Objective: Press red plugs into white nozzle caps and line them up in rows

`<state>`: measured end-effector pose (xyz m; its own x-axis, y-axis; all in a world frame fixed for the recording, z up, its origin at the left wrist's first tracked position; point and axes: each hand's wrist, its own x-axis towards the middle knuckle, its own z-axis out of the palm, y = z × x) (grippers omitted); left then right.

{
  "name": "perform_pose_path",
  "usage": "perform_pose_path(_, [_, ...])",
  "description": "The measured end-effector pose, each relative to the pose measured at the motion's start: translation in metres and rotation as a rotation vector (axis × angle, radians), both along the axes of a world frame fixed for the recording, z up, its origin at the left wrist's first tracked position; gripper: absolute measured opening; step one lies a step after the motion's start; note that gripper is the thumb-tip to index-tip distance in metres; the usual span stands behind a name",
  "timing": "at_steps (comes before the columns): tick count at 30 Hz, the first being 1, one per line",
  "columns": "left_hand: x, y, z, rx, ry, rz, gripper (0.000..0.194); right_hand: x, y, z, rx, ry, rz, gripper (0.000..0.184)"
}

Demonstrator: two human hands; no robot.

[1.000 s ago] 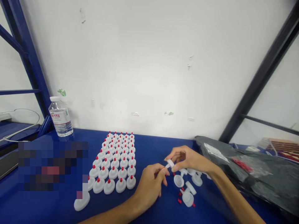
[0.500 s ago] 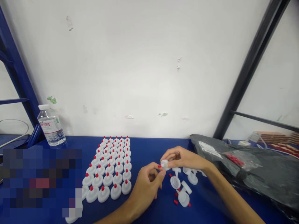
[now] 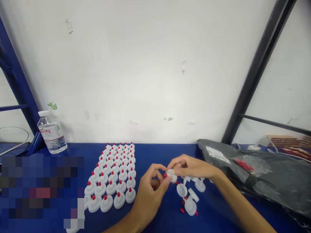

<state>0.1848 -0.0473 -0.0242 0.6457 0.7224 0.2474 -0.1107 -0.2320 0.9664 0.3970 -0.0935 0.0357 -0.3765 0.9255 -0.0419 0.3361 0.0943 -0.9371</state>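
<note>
A white round plastic bottle cap with a red tip [image 3: 172, 176] is held up between my two hands, its red end turned to the left. My right hand [image 3: 193, 166] pinches its white body from the right. My left hand [image 3: 151, 194] has its thumb against the cap's lower edge and its index finger curled just above the red tip. Below and right of the hands lie loose white caps [image 3: 190, 206] and small red tips [image 3: 182, 210]. On the left stand rows of white caps with red tips [image 3: 111, 187], all upright.
A water bottle [image 3: 52, 132] stands at the back left of the blue table [image 3: 150, 152]. On the right lies a dark grey plastic bag [image 3: 218, 171], with a clear bag of red pieces [image 3: 244, 165] on it. A blurred patch [image 3: 41, 194] covers the lower left.
My left index finger has lifted off the red tip and straightened somewhat. The cap has turned slightly and dropped a little. The whole view has shifted slightly.
</note>
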Motion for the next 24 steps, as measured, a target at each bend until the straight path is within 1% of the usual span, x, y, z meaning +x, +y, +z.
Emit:
perform_pose_path(4, [-0.001,-0.003,0.0,0.026,0.003,0.024,0.028,-0.003,0.001,-0.003,-0.042,0.015,0.048,0.04])
perform_pose_path(7, [-0.003,-0.003,0.001,0.024,0.015,0.03,0.029,-0.004,0.001,-0.003,-0.05,-0.029,0.06,0.044])
perform_pose_path(10, [-0.003,-0.002,0.003,0.023,0.021,0.035,0.029,-0.004,-0.001,0.001,-0.006,-0.069,0.004,0.047])
perform_pose_path(13, [-0.003,0.0,0.006,0.026,0.027,0.048,0.028,-0.005,-0.003,0.006,0.049,-0.021,-0.066,0.047])
perform_pose_path(15, [-0.004,0.001,0.011,0.062,0.043,0.058,0.026,-0.005,-0.004,0.008,0.085,0.012,-0.104,0.046])
perform_pose_path(16, [-0.005,0.002,0.015,0.111,0.063,0.051,0.025,-0.005,-0.004,0.008,0.1,0.018,-0.122,0.045])
perform_pose_path(17, [-0.007,0.002,0.02,0.192,0.093,0.025,0.023,-0.005,-0.004,0.008,0.114,0.021,-0.139,0.045])
perform_pose_path(18, [-0.01,0.002,0.026,0.309,0.135,-0.022,0.02,-0.006,-0.003,0.008,0.124,0.021,-0.153,0.045])
perform_pose_path(21, [-0.022,0.0,0.044,0.726,0.306,-0.179,0.013,-0.006,0.0,0.004,0.141,0.021,-0.179,0.044])
perform_pose_path(22, [-0.028,-0.002,0.047,0.815,0.362,-0.202,0.012,-0.005,0.001,0.003,0.141,0.02,-0.184,0.044])
perform_pose_path(23, [-0.036,-0.004,0.047,0.853,0.414,-0.199,0.012,-0.005,0.001,0.002,0.139,0.018,-0.186,0.043])
perform_pose_path(24, [-0.044,-0.007,0.045,0.855,0.453,-0.169,0.011,-0.005,0.002,0.001,0.135,0.014,-0.188,0.043])
